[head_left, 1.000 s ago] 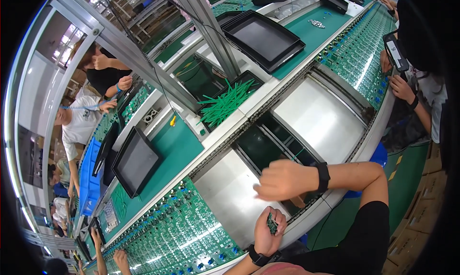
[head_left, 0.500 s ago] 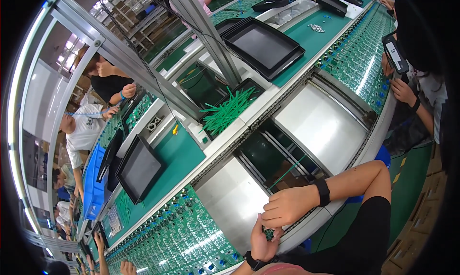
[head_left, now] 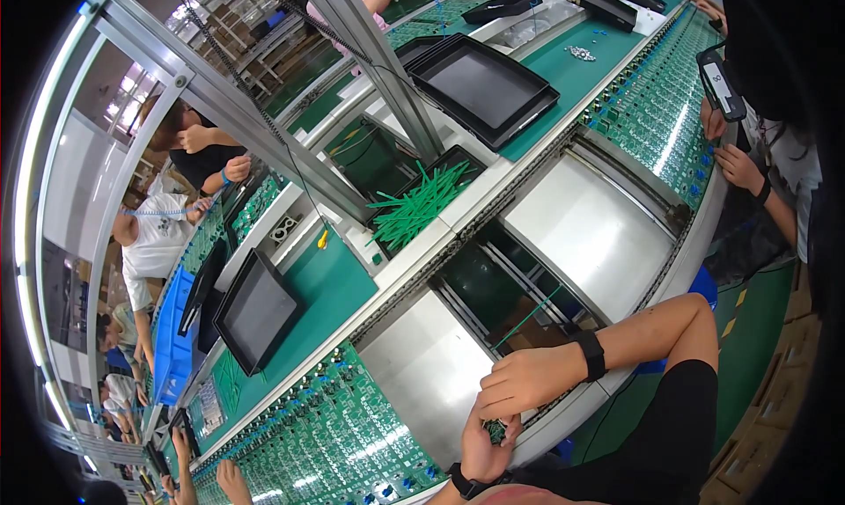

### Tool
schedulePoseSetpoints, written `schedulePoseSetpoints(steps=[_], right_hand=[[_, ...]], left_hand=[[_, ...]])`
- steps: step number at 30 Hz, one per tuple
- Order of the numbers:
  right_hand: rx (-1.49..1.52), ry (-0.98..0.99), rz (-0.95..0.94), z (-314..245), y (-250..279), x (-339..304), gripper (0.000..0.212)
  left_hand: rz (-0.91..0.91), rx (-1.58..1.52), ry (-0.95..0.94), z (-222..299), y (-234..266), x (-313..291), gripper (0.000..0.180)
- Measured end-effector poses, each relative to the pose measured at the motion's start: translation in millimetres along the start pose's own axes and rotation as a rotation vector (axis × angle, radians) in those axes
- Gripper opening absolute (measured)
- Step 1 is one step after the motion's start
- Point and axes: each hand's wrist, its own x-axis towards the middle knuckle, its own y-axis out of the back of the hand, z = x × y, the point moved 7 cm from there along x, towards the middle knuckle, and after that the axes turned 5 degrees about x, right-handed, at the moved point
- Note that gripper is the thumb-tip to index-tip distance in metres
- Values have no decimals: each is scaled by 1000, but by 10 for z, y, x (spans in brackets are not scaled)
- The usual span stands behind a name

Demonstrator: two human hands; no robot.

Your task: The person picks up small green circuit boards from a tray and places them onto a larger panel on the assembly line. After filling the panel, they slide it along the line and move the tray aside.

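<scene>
Above steel conveyor plates point(head_left: 431, 364), both hands point(head_left: 519, 384) pinch a green tie point(head_left: 528, 316).

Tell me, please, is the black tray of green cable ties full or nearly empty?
Well stocked: the black tray holds a thick heap of green cable ties, which hides most of its floor and spills over its front edge.

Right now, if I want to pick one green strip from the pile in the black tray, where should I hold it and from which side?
Grip a loose end, not the middle. The green strips lie crossed in the black tray, but several ends fan out past its lower left edge. Come from that side, pinch one free end and draw it along its length.
</scene>
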Motion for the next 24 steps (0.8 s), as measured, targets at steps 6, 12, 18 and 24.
schedulePoseSetpoints(steps=[6,12,18,24], right_hand=[[37,-27,44,32,20,-20,24],[34,-38,138,49,69,-50,26],[33,-54,151,57,118,-32,27],[32,-75,161,86,116,-37,32]], left_hand=[[-32,-25,-34,14,-53,4,31],[-20,-57,-52,1,-16,9,27],[-15,-30,-45,-6,-3,16,27],[9,16,-29,-5,-12,18,31]])
